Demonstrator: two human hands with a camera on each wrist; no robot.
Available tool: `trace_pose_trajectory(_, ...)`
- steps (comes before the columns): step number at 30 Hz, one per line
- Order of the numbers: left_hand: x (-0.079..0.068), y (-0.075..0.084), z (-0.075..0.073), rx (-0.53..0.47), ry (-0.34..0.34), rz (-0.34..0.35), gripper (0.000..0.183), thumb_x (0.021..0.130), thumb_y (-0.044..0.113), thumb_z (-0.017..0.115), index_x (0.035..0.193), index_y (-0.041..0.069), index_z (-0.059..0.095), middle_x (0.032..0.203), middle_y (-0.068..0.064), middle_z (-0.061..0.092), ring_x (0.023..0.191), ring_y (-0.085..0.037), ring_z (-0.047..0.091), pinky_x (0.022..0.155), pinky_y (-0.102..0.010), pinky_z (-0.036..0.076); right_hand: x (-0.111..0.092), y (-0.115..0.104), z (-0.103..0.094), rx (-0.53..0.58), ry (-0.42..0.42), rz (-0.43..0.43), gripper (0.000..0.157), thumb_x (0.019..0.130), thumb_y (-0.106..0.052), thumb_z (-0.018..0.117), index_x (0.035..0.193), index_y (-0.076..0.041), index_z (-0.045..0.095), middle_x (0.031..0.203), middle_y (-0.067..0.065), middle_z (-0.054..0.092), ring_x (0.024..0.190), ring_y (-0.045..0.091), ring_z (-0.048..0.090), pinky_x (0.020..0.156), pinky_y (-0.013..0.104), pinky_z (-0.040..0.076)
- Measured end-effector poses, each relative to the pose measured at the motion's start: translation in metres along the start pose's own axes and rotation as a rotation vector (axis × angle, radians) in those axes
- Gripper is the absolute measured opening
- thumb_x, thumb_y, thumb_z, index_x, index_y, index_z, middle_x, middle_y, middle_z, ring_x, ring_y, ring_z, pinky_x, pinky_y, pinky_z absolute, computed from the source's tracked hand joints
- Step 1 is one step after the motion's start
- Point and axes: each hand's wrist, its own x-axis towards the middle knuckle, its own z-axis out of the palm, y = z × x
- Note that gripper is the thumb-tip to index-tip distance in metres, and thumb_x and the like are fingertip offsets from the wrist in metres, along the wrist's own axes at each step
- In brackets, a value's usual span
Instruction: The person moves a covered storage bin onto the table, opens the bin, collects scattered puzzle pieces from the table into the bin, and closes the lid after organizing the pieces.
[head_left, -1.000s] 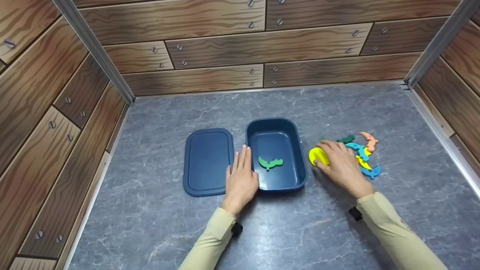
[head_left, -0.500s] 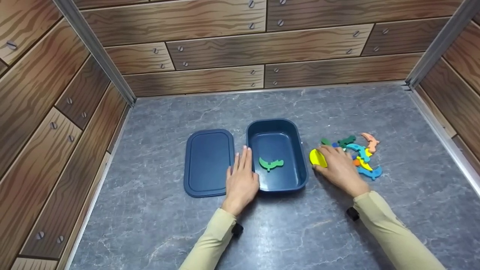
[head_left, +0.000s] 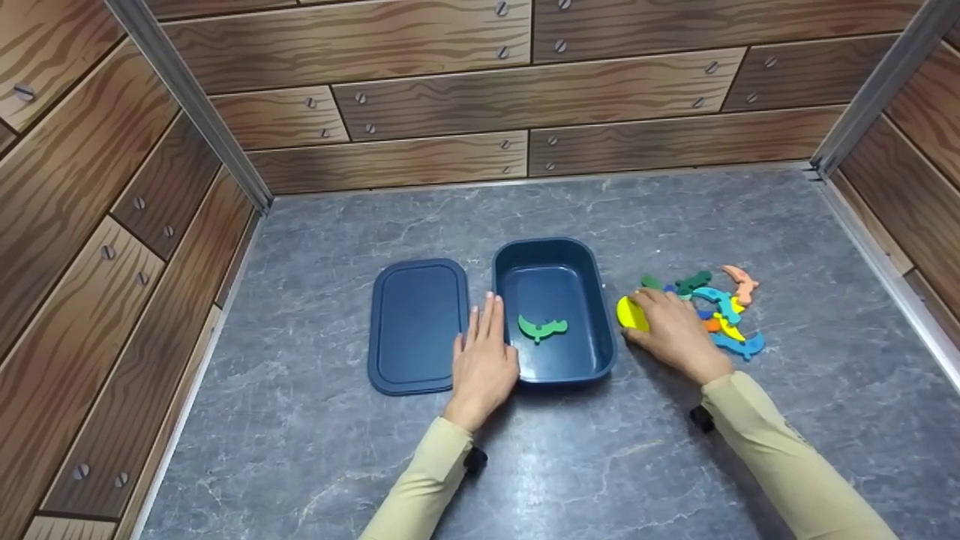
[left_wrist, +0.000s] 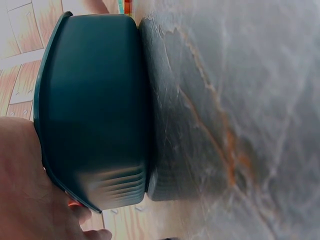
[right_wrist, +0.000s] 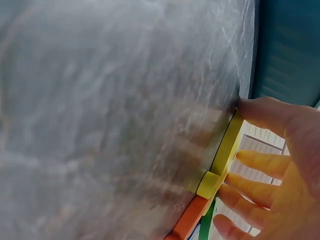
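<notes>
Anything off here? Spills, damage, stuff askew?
No spill or damage visible. The loose pieces right of the container lie jumbled, some overlapping: the only untidy spot. One green piece inside and the lid lying flat alongside don't look odd.

The right grip (right_wrist: 297,185) holds a yellow toy (right_wrist: 227,146) at the grey surface (right_wrist: 100,110), near an orange toy (right_wrist: 191,218) and teal box (right_wrist: 287,50).
</notes>
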Motion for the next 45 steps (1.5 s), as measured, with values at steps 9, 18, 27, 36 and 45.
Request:
trace_pose_trajectory(9,0.001,0.0,0.001,-0.001,0.002,-0.004,0.068,0.099,0.021,0.042,0.16,0.018,0.012,0.165,0.002,0.008,0.149,-0.025,0.011,0.113,-0.058,0.017,0.003,0.001,0.001,0.036,-0.001,0.0,0.055,0.091,-0.026,0.069,0.134,0.005,0.054,0.131,0.03,0.052,0.11,0.046,0.049,0.092,0.064,0.037)
trace_pose_trajectory(18,0.001,-0.001,0.001,0.013,-0.003,-0.009,0.068,0.099,0.022,0.042,0.16,0.018,0.012,0.165,0.003,0.007,0.149,-0.025,0.01,0.114,-0.058,0.018,0.003,-0.001,0.002,0.023,0.034,0.01,0.053,0.086,-0.026,0.071,0.128,0.004,0.059,0.12,0.029,0.057,0.102,0.045,0.052,0.087,0.062,0.038)
trace_pose_trajectory(27,0.0,0.0,-0.001,0.008,-0.004,-0.006,0.067,0.1,0.021,0.041,0.16,0.018,0.012,0.165,0.005,0.005,0.149,-0.025,0.01,0.113,-0.059,0.018,-0.002,-0.002,0.002,0.026,0.098,0.005,0.055,0.084,-0.028,0.073,0.127,0.003,0.06,0.122,0.028,0.057,0.105,0.046,0.05,0.089,0.059,0.036)
trace_pose_trajectory(36,0.0,0.0,0.0,0.051,-0.008,-0.001,0.067,0.1,0.022,0.041,0.16,0.017,0.012,0.165,0.005,0.005,0.15,-0.023,0.009,0.114,-0.058,0.017,-0.004,-0.007,-0.008,0.041,0.172,-0.02,0.055,0.082,-0.026,0.075,0.127,0.004,0.061,0.121,0.028,0.058,0.103,0.045,0.05,0.086,0.056,0.035)
trace_pose_trajectory(45,0.0,0.0,0.0,0.072,-0.007,0.003,0.066,0.1,0.023,0.041,0.159,0.017,0.012,0.164,0.004,0.005,0.15,-0.022,0.009,0.114,-0.057,0.016,-0.004,-0.016,-0.021,0.031,0.233,-0.038,0.056,0.08,-0.025,0.075,0.127,0.003,0.061,0.123,0.025,0.057,0.103,0.043,0.049,0.083,0.053,0.036)
